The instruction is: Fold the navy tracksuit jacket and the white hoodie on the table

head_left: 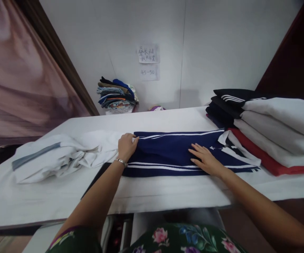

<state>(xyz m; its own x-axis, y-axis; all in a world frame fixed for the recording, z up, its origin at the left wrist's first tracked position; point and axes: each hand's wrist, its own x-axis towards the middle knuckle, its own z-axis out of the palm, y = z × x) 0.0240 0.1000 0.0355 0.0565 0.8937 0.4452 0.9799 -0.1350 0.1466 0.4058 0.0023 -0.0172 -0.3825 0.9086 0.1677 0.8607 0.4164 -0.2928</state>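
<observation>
Smoothing and squaring the navy shirt (165, 149) appears to be the step in hand. The shirt lies lengthwise across the desk (168, 196) in front of you, in a long, narrow shape, with its white collar (222, 139) toward your right and its white stripes running along both long edges.

Your right hand (203, 159) rests on the shirt near the collar, fingers spread; its grip is open and holds nothing. Your left hand (127, 147) bends over the left end of the shirt, thumb and fingers at the edge. You cannot tell from this view whether that grip pinches the cloth or only presses on it.

Judging by this position, the next move calls for a sure hold on the left end, with the right palm steadying the collar end so that the stripes stay straight. Check the layers under your left hand, which are hidden.

Note the clearances. A rumpled white garment (49, 160) lies to the left, and a dark cloth (96, 180) shows beside your left forearm; whether it belongs to the shirt cannot be told. A red garment (281, 171), under a pale pile (273, 133), lies close to the collar end.
</observation>
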